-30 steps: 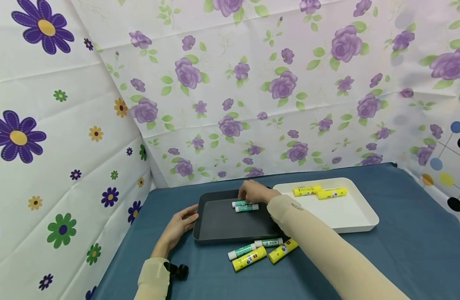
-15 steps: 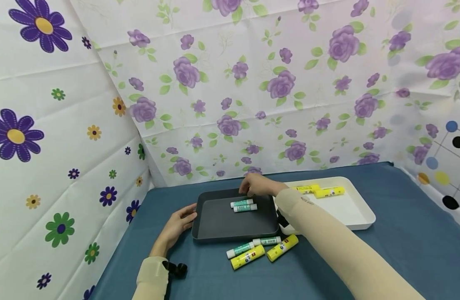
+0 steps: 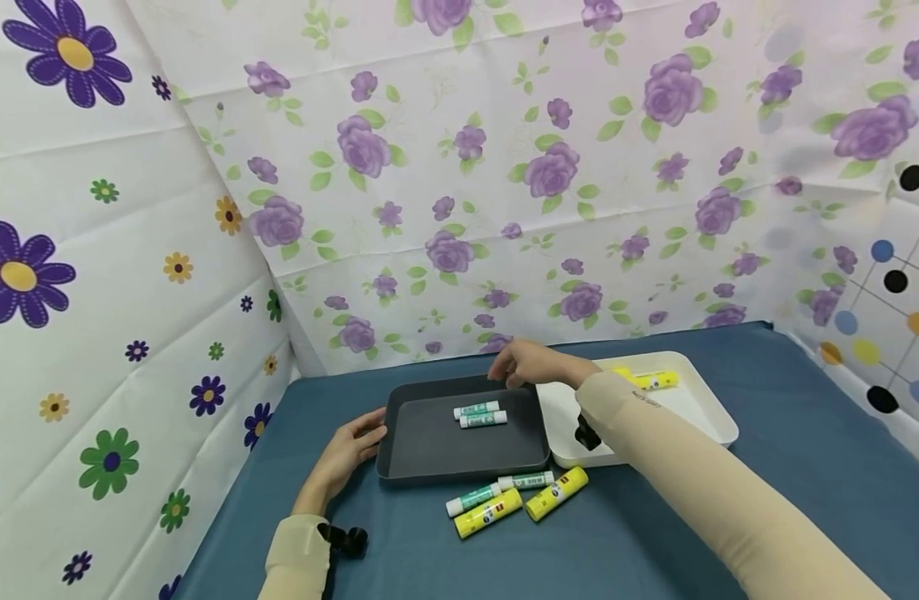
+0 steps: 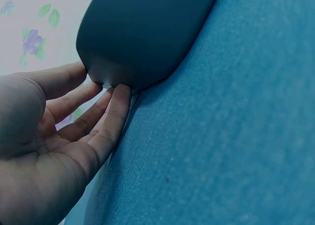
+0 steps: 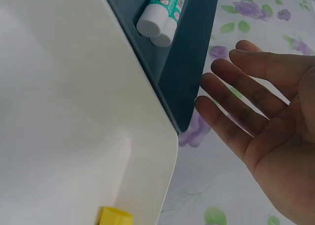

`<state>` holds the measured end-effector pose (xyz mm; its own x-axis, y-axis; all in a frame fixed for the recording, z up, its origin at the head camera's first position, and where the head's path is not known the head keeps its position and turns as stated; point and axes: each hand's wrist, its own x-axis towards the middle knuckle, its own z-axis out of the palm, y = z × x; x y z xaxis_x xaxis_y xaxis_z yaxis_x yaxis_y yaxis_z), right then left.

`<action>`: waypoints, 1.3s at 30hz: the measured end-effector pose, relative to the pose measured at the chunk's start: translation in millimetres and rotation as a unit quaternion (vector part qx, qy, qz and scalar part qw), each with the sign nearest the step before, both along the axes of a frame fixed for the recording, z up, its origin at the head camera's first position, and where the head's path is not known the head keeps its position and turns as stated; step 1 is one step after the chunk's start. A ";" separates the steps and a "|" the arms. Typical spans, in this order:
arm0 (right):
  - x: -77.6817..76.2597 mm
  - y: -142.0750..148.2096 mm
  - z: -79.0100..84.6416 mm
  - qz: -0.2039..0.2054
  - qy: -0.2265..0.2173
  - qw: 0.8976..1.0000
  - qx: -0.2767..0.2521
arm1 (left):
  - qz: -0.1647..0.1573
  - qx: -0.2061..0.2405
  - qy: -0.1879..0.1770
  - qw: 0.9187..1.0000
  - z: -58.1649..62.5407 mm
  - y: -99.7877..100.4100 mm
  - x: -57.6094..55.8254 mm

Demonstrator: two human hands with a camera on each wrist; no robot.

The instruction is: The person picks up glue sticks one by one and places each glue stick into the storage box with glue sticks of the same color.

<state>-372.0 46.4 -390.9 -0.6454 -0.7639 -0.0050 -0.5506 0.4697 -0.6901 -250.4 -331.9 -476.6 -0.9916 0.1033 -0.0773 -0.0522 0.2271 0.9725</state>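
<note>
My left hand [image 3: 349, 452] rests its fingertips and thumb against the outer left side of a dark grey tray [image 3: 429, 458]; in the left wrist view the fingertips touch the tray's wall [image 4: 128, 43]. Two green-and-white glue sticks [image 3: 483, 419] lie side by side inside that tray. Over its far right corner hovers my right hand [image 3: 537, 364], with loosely bent fingers and nothing between them. The right wrist view shows this hand [image 5: 266, 107] apart from the tray and from the white ends of the green glue sticks [image 5: 153, 20].
A white tray [image 3: 702, 417] adjoins the dark one on the right, with yellow glue sticks [image 3: 656, 380] in it, partly hidden by my right sleeve. In front lie two yellow glue sticks [image 3: 489, 512] and two green ones [image 3: 474, 499] on the blue cloth. Patterned sheets hang behind.
My right hand has let go of a green glue stick in the dark tray, then risen and shifted right. My left hand stays at the tray's side. The view has turned slightly.
</note>
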 end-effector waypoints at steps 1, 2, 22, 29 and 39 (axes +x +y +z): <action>0.4 1.5 -0.1 0.002 0.000 1.000 0.000 | 0.000 0.000 -0.001 1.000 0.0 0.2 0.3; 1.2 3.3 0.2 0.003 -0.002 1.000 -0.001 | -0.001 0.000 -0.001 1.000 -0.2 0.4 0.5; 47.8 44.4 29.0 0.043 -0.047 0.996 -0.070 | 0.004 -0.017 -0.002 1.000 -0.4 -0.9 -1.2; 70.8 57.9 32.6 0.041 -0.065 0.995 -0.070 | 0.007 -0.013 -0.006 1.000 0.3 -2.1 -1.1; 102.3 75.0 19.1 0.033 -0.041 0.997 -0.055 | 0.011 -0.020 -0.009 1.000 -2.5 -0.3 -2.8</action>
